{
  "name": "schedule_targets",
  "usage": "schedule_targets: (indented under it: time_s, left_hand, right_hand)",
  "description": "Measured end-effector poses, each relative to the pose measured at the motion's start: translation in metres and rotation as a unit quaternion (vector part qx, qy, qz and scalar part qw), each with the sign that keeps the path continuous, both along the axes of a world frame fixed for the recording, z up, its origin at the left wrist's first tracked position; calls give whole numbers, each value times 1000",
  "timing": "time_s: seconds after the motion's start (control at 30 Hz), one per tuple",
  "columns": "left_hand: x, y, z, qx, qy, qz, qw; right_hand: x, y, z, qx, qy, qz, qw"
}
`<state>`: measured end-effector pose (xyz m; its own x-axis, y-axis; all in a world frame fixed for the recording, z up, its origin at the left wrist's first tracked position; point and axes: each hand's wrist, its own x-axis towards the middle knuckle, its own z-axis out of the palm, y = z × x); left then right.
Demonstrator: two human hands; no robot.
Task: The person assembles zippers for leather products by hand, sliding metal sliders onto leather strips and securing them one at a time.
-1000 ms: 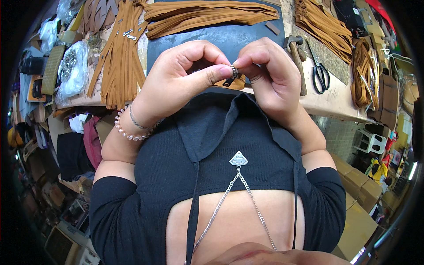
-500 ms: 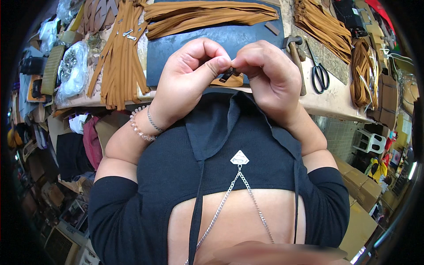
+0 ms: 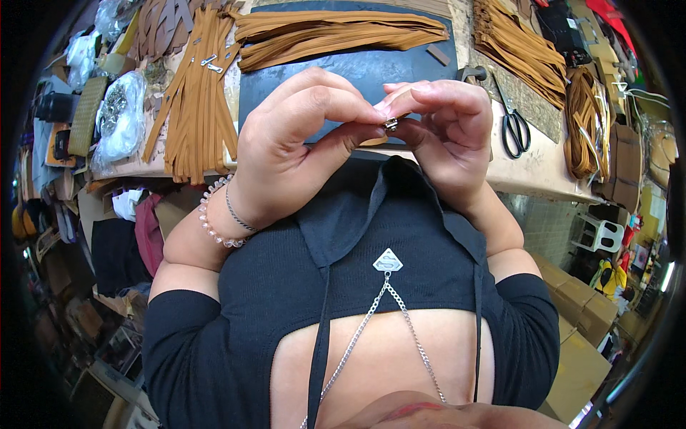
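Note:
In front of my chest, my two hands meet over the near edge of a dark board (image 3: 314, 71). A small metal zipper slider (image 3: 390, 124) shows between their fingertips. My left hand (image 3: 304, 136) pinches its left side with thumb and index finger. From the other side, my right hand (image 3: 454, 132) closes its thumb and fingers on the same piece. The fingers cover most of it, so whether zipper tape runs through it cannot be seen. Beyond the hands, a bundle of brown zipper tapes (image 3: 343, 32) lies across the board.
More brown zipper strips (image 3: 193, 121) hang over the table edge at left, with silver zipper pulls (image 3: 209, 63) on them. To the right are a hammer (image 3: 471, 74), black-handled scissors (image 3: 514, 132), a zipper bundle (image 3: 522, 53) and a coiled bundle (image 3: 586, 129). Clear plastic bags (image 3: 118, 118) sit far left.
The dark pull that hung below the fingertips no longer shows; the metal slider now faces up between them. Both hands have turned, and the right hand's fingers have straightened somewhat.

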<state>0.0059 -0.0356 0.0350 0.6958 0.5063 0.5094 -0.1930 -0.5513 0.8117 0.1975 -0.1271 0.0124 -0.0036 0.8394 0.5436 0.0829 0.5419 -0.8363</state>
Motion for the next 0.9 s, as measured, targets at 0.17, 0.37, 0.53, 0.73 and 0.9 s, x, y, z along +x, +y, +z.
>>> schedule_targets:
  time_s: [0.17,0.37,0.53,0.73,0.9]
  left_hand:
    - [-2,-1,4,39,3,4,999]
    - [-1,-3,6,-6,4,15,1000]
    - [-3,6,-2,-20,116,-29,993]
    - [0,9,-12,-185,118,-39,975]
    - [6,5,-20,-225,50,-20,973]
  right_hand:
    - [0,-2,2,26,-29,-9,999]
    - [1,-6,3,-15,-67,-48,996]
    - [4,1,9,51,-249,-89,963]
    - [3,2,6,21,-275,-100,956]
    - [-4,4,14,12,-349,-130,928]
